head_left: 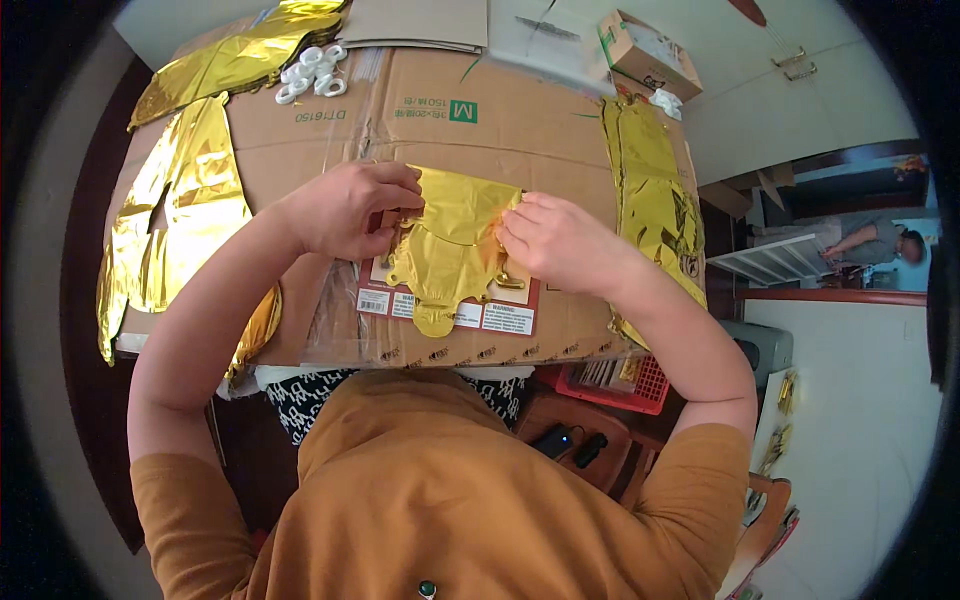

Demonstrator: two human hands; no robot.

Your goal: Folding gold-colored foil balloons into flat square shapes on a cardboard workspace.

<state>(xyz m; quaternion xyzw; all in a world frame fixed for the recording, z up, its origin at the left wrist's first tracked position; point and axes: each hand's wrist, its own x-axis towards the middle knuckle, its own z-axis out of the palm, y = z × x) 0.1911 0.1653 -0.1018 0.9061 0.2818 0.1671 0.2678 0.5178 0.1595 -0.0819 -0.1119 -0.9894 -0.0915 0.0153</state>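
A folded gold foil balloon (pixel 447 250) lies flat in front of me, its rounded tab pointing toward my body. My left hand (pixel 352 212) pinches its upper left edge, with the fingers curled. At the upper right edge, my right hand (pixel 562 242) grips the foil between thumb and fingers. Beneath the balloon is a red-bordered printed card (pixel 512 318) with white label panels; most of it is covered. Both rest on a cardboard sheet (pixel 480 140) that tops the table.
Flat gold foil balloons (pixel 195 210) lie at the left, with another gold foil pile (pixel 650 190) at the right. White rings (pixel 312 72) sit at the far left. A small carton (pixel 650 55) stands far right. Below the table edge is a red basket (pixel 620 385). A person (pixel 870 245) appears at the far right.
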